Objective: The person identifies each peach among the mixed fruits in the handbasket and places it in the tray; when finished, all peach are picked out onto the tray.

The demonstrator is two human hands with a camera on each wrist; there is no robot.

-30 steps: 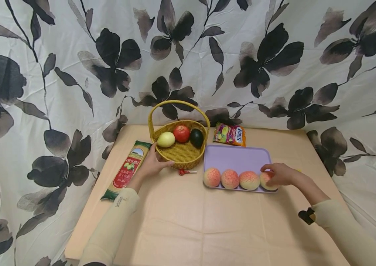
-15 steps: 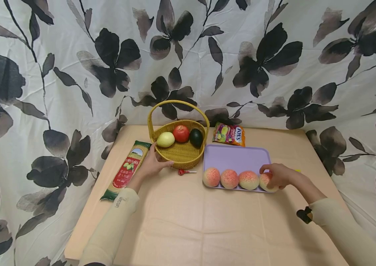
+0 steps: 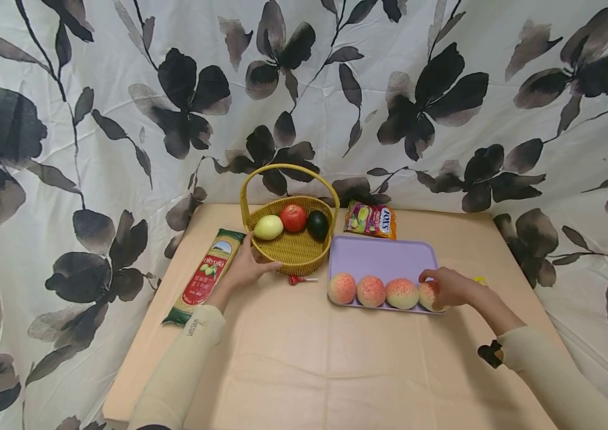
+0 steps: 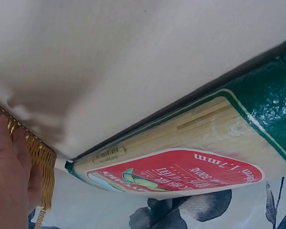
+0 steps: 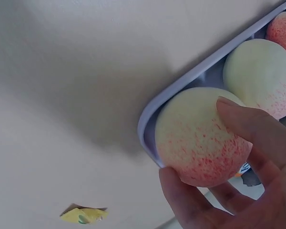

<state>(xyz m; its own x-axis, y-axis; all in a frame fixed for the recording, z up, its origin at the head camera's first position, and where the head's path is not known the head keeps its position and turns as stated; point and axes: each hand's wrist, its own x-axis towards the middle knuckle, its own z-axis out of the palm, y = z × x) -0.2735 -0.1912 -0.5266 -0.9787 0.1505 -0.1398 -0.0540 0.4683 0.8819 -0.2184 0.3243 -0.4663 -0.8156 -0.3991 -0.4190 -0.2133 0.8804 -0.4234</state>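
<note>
My right hand (image 3: 453,286) holds the rightmost peach (image 5: 195,133) between thumb and fingers, at the right front corner of the lilac tray (image 3: 381,254). Several peaches, among them the one in the middle (image 3: 371,291), stand in a row along the tray's near edge. My left hand (image 3: 245,267) touches the yellow woven basket (image 3: 295,263) at its left front side, fingers (image 4: 20,145) laid along the outer wall and thumb spread. Inside the basket are a pale yellow-green fruit (image 3: 269,227), a red tomato-like one (image 3: 293,218) and a dark green avocado-like one (image 3: 317,225).
A spaghetti packet (image 3: 207,275) lies left of the basket, beneath my left forearm. Behind the tray lies a bag of Fox's sweets (image 3: 370,220). A small red-wrapped lollipop (image 3: 294,279) is in front of the basket. A yellow wrapped piece (image 5: 85,214) lies right of the tray.
The fingers of my right hand have come further over the rightmost peach, which shows less now. My left hand stays against the basket.
</note>
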